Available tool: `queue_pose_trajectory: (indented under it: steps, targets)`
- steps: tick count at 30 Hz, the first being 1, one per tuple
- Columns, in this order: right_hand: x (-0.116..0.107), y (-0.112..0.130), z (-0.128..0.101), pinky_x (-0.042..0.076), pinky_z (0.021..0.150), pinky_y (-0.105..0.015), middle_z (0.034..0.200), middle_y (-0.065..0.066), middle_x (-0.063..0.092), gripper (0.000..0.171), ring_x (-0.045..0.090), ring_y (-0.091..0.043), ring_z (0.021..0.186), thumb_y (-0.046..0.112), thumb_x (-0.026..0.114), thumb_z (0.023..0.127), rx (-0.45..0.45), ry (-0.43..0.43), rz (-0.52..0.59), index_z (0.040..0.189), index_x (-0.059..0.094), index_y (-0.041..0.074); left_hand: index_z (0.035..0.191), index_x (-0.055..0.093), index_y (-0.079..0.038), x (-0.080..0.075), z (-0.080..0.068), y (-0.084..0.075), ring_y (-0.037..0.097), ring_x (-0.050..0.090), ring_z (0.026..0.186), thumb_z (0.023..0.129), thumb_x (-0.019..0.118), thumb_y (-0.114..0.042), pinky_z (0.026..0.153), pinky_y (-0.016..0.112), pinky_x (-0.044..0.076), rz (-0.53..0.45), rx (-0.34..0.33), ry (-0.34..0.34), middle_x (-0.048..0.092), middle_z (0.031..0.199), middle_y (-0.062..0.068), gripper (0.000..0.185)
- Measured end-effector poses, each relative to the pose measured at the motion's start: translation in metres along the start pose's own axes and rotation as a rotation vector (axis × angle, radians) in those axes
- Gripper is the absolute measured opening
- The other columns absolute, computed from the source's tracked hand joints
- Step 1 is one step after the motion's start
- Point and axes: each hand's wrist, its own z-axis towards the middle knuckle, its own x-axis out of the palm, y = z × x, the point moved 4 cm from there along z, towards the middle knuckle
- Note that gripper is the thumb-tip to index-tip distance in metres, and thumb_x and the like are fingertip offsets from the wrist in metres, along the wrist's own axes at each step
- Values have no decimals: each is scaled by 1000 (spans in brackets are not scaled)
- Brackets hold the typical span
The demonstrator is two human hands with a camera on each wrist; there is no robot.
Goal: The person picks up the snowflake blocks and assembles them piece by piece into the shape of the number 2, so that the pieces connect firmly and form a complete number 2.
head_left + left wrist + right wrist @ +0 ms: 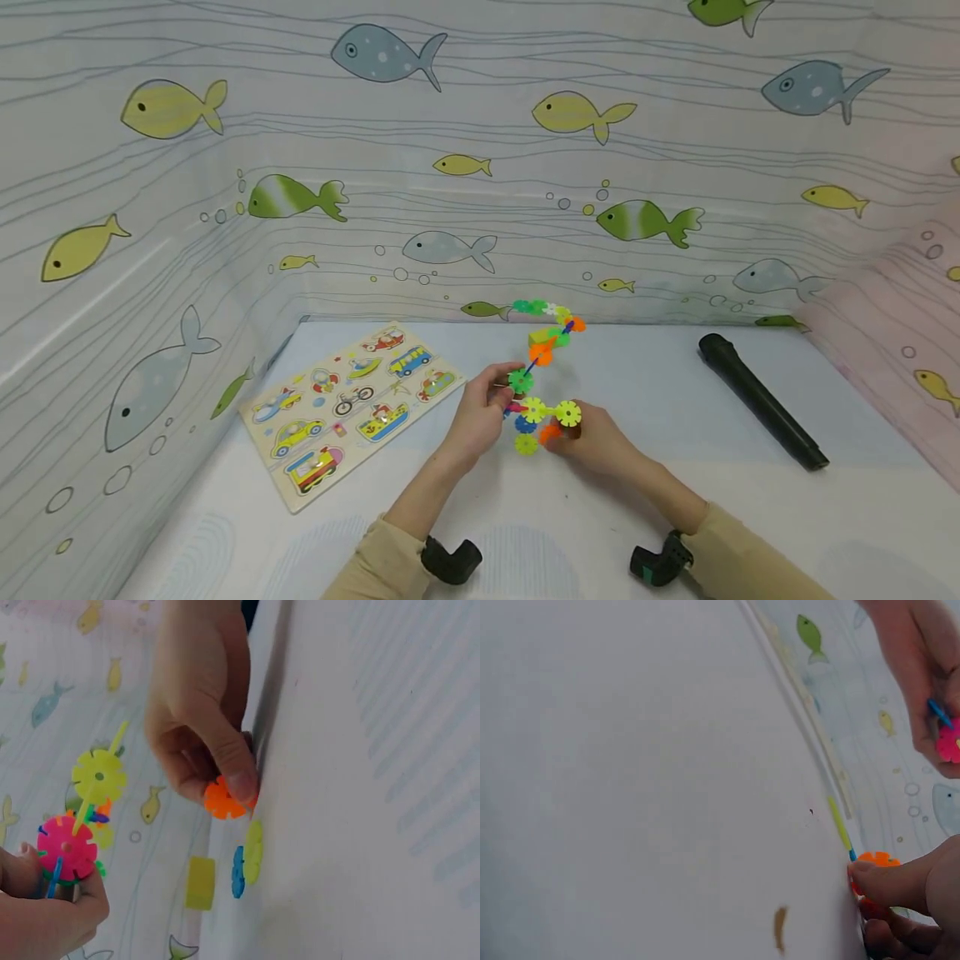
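Plastic snowflake discs, slotted together into a chain (542, 367), are rising off the white surface (675, 400) between the two hands. The left hand (480, 412) is curling its fingers round the chain's lower middle, by a green disc (520, 382) and a pink disc (67, 847), and is keeping the upper part standing up toward the fish-patterned wall (450, 167). The right hand (596, 437) is pinching an orange disc (223, 799) between thumb and fingertips, low against the surface at the chain's foot, just beside a blue disc and yellow-green discs (253, 851).

By my judgement the pieces are weighing very little and are staying stiff, but the slot joints are probably holding by friction alone, so the chain is likely bending or popping apart if lifted by one end. Gripping a single disc by its rim, close to the joint being worked, is looking safest.

Off to the side, a vehicle puzzle board (348, 408) and a black microphone (761, 400) are lying on the surface.
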Motion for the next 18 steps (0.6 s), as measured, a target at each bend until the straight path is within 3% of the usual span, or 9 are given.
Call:
queue_pose_trajectory:
  steps: [4,8,13,18]
  targets:
    - [-9,-1,-7,48,68,-26,83,4,65,18,55,-14,77,18,78,87,-11,18,32,101,71,8,138,55,-8,0,0,0,23,61,106,103,43,3,92,27,52,-2,1,-2,57,119,13,39]
    - [-27,-5,-15,54,64,-27,90,-3,74,16,65,-18,75,16,70,94,-33,22,144,106,69,6,139,54,-6,0,0,0,26,61,106,102,43,3,95,34,53,-1,11,2,57,119,15,39]
    - [-44,-7,-19,56,61,-32,84,-8,73,15,66,-26,69,19,66,97,-129,-24,217,105,68,5,140,54,-8,-2,1,-1,28,60,110,103,43,3,99,37,51,0,0,-8,56,122,15,40]
    - [-51,-8,-21,58,64,-32,77,-5,68,17,64,-20,67,21,66,97,-148,-72,265,104,71,7,140,53,-8,-3,2,0,26,61,111,103,43,3,101,37,51,-20,-9,-18,55,123,15,40]
